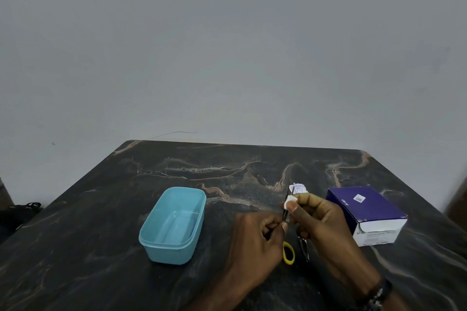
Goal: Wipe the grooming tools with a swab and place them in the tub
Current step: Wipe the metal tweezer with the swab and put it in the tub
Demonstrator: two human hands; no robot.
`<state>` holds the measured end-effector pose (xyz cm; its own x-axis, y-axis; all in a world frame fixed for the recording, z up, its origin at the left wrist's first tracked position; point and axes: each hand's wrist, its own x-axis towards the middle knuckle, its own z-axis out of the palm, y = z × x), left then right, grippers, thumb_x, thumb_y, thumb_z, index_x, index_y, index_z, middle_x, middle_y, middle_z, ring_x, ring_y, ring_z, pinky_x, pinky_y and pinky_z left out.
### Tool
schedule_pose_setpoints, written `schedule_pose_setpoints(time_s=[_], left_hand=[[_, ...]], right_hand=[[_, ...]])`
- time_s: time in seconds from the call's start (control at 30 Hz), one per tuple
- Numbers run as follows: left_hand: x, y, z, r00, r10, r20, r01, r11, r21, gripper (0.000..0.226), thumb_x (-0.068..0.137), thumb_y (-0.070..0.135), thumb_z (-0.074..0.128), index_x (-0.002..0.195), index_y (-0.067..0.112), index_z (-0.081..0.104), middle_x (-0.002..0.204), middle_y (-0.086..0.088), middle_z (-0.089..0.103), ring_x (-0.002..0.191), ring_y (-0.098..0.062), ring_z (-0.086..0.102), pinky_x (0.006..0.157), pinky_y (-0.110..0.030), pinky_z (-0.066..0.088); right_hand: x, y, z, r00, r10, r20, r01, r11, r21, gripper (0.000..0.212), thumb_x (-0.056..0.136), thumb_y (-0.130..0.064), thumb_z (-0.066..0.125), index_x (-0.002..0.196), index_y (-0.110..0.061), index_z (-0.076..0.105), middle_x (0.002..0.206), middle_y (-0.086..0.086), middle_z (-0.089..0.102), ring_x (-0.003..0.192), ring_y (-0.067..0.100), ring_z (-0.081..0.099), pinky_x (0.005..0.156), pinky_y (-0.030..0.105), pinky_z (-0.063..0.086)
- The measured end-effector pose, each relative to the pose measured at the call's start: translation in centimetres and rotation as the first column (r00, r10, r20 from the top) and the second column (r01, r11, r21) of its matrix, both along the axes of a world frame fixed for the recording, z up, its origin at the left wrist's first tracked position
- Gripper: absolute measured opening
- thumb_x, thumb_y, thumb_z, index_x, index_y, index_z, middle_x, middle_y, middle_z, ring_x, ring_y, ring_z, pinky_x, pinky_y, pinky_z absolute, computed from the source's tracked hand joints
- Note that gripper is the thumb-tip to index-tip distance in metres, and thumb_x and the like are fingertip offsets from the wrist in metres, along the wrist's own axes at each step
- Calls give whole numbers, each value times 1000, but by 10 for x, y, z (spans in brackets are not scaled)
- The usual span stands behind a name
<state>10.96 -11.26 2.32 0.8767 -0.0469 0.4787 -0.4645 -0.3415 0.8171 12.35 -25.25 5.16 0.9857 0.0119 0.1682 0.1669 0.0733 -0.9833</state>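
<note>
My left hand [255, 237] pinches the lower end of a thin dark metal tool [286, 212], which stands tilted upward above the table. My right hand [318, 219] pinches a small white swab [290, 201] folded around the tool's upper part. A torn swab wrapper [298, 188] shows just behind my right fingers. The light blue tub [174, 225] sits to the left of my hands with nothing in it. Below my hands lie scissors with a yellow handle loop [288, 253] and a silvery metal tool [304, 247], both partly hidden.
A purple and white box [366, 212] stands to the right of my hands. The dark marbled table [101, 209] ends at a grey wall behind. A dark object [20, 209] lies off the table's left edge.
</note>
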Motion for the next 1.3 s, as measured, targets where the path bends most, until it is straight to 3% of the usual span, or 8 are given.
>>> schedule_pose_setpoints(time_s=[0.2,0.33,0.53,0.7,0.83,0.93,1.17,1.3], left_hand=[[-5,-2,2,999,-18,46,14,996,92,19,86,19,62,69,15,68,55,2,62,48,-10,57,45,-25,43],[-2,-2,-1,1000,-1,28,-1,998,67,26,85,29,56,72,9,67,57,-5,63,51,-20,61,49,-41,48],[0,-1,-1,999,10,46,-13,998,60,26,85,27,56,69,10,65,54,-5,61,49,-22,58,47,-42,46],[-4,-3,3,995,-3,100,-9,993,119,24,86,19,60,61,19,59,48,15,51,44,-4,48,44,-18,34],[-1,-2,0,998,8,64,-12,999,50,21,85,29,56,78,16,71,58,1,63,51,-16,59,48,-38,49],[0,-1,-2,999,6,39,-6,1000,9,23,86,31,56,80,15,71,58,-1,63,51,-20,60,49,-45,50],[0,-2,-2,996,-15,92,7,996,92,19,85,25,58,75,13,69,55,1,60,48,-12,55,46,-34,45],[-2,-2,2,995,5,97,-13,996,85,13,84,21,61,78,17,72,52,17,53,47,0,48,48,-18,37]], right_hand=[[2,-4,3,998,-56,-25,60,978,201,7,87,-2,61,88,1,68,67,7,67,50,7,59,41,17,45],[1,-2,1,999,-16,-33,19,995,96,20,76,-18,69,87,-2,72,69,10,66,58,15,53,49,23,41],[1,0,-1,999,-14,-44,17,996,86,16,74,-19,72,84,-7,74,66,7,65,56,13,52,48,23,39],[1,-6,3,998,-31,-57,42,979,201,9,89,-3,59,91,1,67,62,3,66,50,7,58,43,18,46],[0,-4,3,997,-6,-71,18,986,165,13,84,-9,63,91,1,69,62,3,67,53,9,60,45,20,47],[-2,2,4,997,-18,-74,25,994,103,21,72,-22,70,84,-6,74,69,10,65,60,17,52,51,26,38],[0,-1,4,995,-60,-79,75,977,200,11,85,-6,64,89,3,68,58,4,65,48,9,58,43,20,46],[1,-6,7,992,-82,-99,102,970,219,9,83,-10,64,86,-2,69,62,4,63,53,8,56,46,20,43]])
